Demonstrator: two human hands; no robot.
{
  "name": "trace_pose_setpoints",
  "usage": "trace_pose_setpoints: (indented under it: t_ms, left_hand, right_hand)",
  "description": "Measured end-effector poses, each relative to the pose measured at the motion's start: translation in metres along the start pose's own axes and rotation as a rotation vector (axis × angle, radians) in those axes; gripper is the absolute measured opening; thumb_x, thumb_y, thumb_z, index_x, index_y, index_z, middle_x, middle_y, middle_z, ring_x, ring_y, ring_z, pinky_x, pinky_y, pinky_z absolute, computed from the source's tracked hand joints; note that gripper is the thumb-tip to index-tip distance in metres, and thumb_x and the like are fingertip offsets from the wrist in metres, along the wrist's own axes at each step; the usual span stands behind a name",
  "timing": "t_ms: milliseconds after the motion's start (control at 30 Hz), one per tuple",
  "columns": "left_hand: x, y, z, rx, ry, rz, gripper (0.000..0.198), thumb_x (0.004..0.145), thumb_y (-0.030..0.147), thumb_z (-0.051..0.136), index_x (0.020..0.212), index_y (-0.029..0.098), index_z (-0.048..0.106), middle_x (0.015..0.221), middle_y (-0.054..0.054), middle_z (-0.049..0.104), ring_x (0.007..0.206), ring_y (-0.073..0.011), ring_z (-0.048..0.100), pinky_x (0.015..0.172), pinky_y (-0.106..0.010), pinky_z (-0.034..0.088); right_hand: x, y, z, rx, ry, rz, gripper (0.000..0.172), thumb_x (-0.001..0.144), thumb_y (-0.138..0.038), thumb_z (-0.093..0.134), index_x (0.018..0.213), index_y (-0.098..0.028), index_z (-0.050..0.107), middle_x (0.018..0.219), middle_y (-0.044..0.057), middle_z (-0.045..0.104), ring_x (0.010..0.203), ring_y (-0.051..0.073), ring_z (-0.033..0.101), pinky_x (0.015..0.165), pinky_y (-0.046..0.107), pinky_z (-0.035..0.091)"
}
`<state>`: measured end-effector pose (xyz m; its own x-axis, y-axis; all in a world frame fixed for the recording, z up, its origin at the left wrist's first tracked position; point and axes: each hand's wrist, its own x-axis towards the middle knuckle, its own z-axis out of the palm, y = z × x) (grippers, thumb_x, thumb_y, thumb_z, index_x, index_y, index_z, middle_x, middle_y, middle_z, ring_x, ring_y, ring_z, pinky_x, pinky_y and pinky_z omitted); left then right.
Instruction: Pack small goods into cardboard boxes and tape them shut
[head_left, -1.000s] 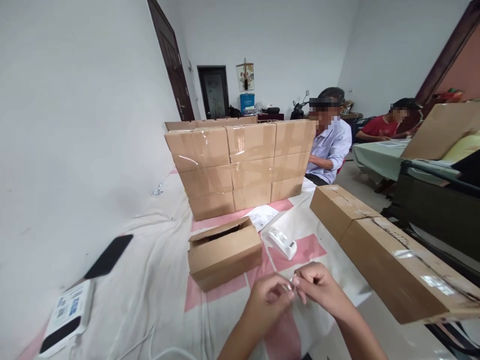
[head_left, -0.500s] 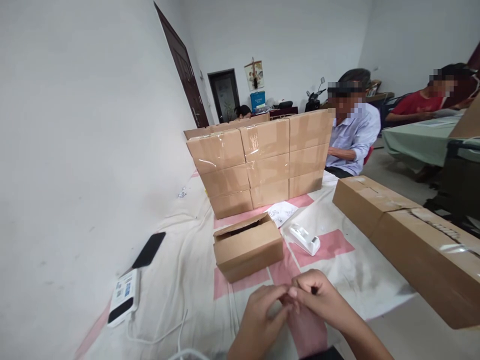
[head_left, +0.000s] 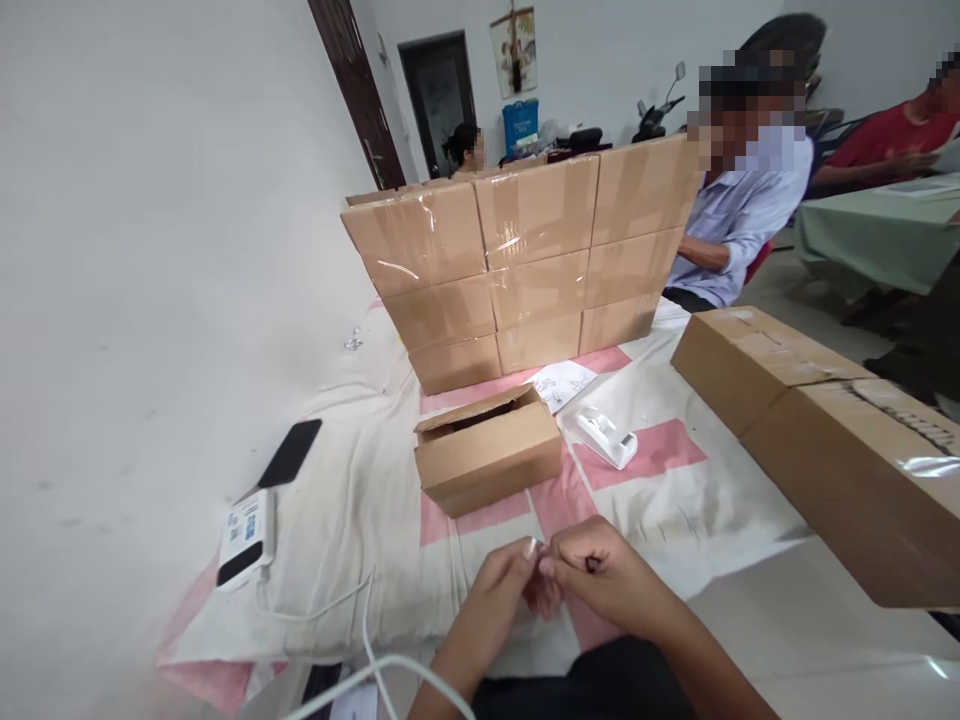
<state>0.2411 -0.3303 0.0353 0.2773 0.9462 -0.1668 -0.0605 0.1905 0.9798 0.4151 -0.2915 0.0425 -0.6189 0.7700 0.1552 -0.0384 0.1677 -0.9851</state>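
My left hand [head_left: 504, 580] and my right hand [head_left: 592, 565] meet at the fingertips just over the near edge of the bed-like cloth. Both are closed in a pinch. A small shiny whitish bit [head_left: 532, 547] shows at my left thumb, too small to name. Whatever my right fingers hold is hidden. Just beyond the hands sits a brown cardboard box [head_left: 491, 460] with its top flap partly raised. To its right lies a white tape dispenser [head_left: 606, 440].
Taped cardboard boxes [head_left: 525, 270] form a stacked wall behind. Long cartons [head_left: 825, 440] stand at right. A phone [head_left: 291, 452], a white device [head_left: 246, 540] and its cable [head_left: 315, 612] lie at left. A printed sheet [head_left: 562, 385] is near the wall. A person [head_left: 739, 220] sits beyond.
The camera view has tipped downward, so the scene sits higher at the back and my lap shows. My hands stay together, and the whitish bit now shows at the left thumb.
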Motion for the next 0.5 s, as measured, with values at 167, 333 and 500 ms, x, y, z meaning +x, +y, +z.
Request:
trace_pose_setpoints:
  t_ms: [167, 333, 500]
  left_hand:
    - [0.002, -0.004, -0.008, 0.274, 0.322, 0.211, 0.037, 0.101, 0.050, 0.051, 0.093, 0.018, 0.068, 0.073, -0.002, 0.066, 0.067, -0.0151, 0.062, 0.065, -0.027, 0.049]
    - [0.000, 0.009, -0.030, 1.120, 0.544, 0.939, 0.014, 0.092, 0.009, 0.060, 0.098, 0.020, 0.066, 0.083, -0.004, 0.074, 0.073, -0.0169, 0.066, 0.068, -0.031, 0.048]
    - [0.002, 0.035, -0.052, 1.501, 0.424, 1.235, 0.019, 0.084, 0.004, 0.070, 0.097, 0.017, 0.066, 0.076, -0.004, 0.073, 0.068, -0.0174, 0.065, 0.063, -0.032, 0.045]
  right_hand:
    - [0.003, 0.000, -0.006, -0.137, 0.052, 0.026, 0.055, 0.096, -0.032, 0.063, 0.056, -0.020, 0.028, 0.056, -0.001, 0.058, 0.055, 0.011, 0.059, 0.056, 0.022, 0.042]
    - [0.002, 0.003, -0.007, -0.053, 0.035, 0.079, 0.057, 0.095, -0.035, 0.066, 0.055, -0.021, 0.027, 0.054, -0.002, 0.056, 0.055, 0.012, 0.059, 0.056, 0.024, 0.041]
    - [0.002, 0.006, -0.003, 0.181, 0.009, 0.146, 0.062, 0.091, -0.040, 0.071, 0.056, -0.022, 0.024, 0.051, -0.003, 0.053, 0.051, 0.011, 0.058, 0.054, 0.024, 0.038]
